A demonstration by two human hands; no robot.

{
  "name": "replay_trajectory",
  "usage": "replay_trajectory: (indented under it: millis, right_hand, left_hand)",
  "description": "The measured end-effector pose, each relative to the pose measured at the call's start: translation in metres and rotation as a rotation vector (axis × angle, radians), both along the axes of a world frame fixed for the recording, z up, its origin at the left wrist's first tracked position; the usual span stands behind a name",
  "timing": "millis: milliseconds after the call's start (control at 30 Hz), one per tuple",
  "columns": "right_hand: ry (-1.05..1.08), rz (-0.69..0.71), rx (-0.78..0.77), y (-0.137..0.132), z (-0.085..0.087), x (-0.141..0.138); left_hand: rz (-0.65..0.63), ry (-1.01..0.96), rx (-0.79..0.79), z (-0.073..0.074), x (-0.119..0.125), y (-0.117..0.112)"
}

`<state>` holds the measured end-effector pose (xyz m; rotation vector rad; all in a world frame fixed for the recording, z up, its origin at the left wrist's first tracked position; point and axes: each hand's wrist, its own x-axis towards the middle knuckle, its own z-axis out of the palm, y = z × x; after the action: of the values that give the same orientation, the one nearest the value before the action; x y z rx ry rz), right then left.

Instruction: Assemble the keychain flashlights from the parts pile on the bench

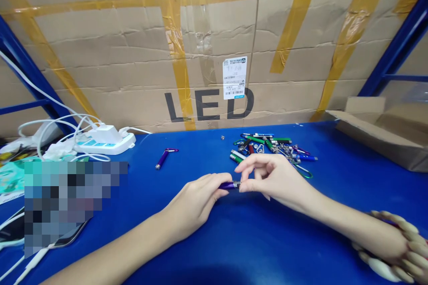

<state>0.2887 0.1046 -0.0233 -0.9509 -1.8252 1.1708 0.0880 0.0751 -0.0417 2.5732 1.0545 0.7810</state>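
Between the thumb and fingers of my left hand (197, 200) is a small purple tube (228, 185), like a keychain flashlight, lying roughly level above the table. Its silver end (237, 184) points right. My right hand (270, 178) pinches a tiny silver metal part at that end, thumb and index finger together, the other fingers loosely curled. The fingertips mostly hide this part. Farther back on the left lies another purple keychain flashlight (162, 160) with a purple carabiner clip (172, 150). Behind my right hand is a pile of similar coloured tubes, clips and small metal parts (259, 147).
A white power strip (107, 142) with tangled cables stands at the left, near a phone (72, 234) partly covered by a blurred patch. An open cardboard box (377, 138) sits at the right. Behind the blue table (207, 249) rises a large taped carton (133, 67).
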Motion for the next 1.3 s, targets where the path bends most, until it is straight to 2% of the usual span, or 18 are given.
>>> replay_trajectory:
  millis: [133, 267, 400, 533, 767, 967, 1067, 1133, 1233, 1300]
  right_hand:
    - [-0.113, 0.012, -0.045, 0.008, -0.004, 0.005]
    - [-0.117, 0.062, -0.080, 0.008, -0.008, 0.007]
    - [-0.116, 0.106, -0.103, 0.002, -0.008, 0.004]
    - [-0.109, 0.060, -0.179, -0.003, -0.006, -0.001]
    - [-0.006, 0.103, -0.404, -0.008, -0.002, -0.003]
    - [0.029, 0.106, -0.392, -0.009, -0.001, -0.003]
    - [-0.001, 0.078, -0.313, -0.008, -0.005, -0.005]
    - [-0.042, 0.001, -0.160, -0.006, -0.007, -0.004]
    - [-0.127, -0.177, 0.266, -0.005, -0.007, 0.001]
    - [-0.165, -0.195, 0.568, -0.003, -0.006, 0.006]
  left_hand:
    - [-0.047, 0.019, 0.126, -0.006, -0.001, 0.001]
    - [-0.129, 0.022, 0.214, -0.006, -0.001, 0.000]
    - [-0.162, 0.059, 0.182, -0.002, -0.002, -0.003]
    - [-0.150, -0.020, 0.173, -0.004, -0.004, -0.003]
    - [-0.112, -0.114, 0.122, -0.002, -0.003, -0.001]
    - [-0.141, -0.133, -0.011, 0.001, 0.000, -0.002]
    - [-0.093, -0.150, -0.107, 0.004, 0.003, -0.004]
    - [-0.050, -0.180, -0.139, 0.006, 0.004, -0.004]
    - [-0.025, -0.222, -0.143, 0.008, 0.004, -0.004]
    - [-0.031, -0.212, -0.134, 0.008, 0.003, -0.002]
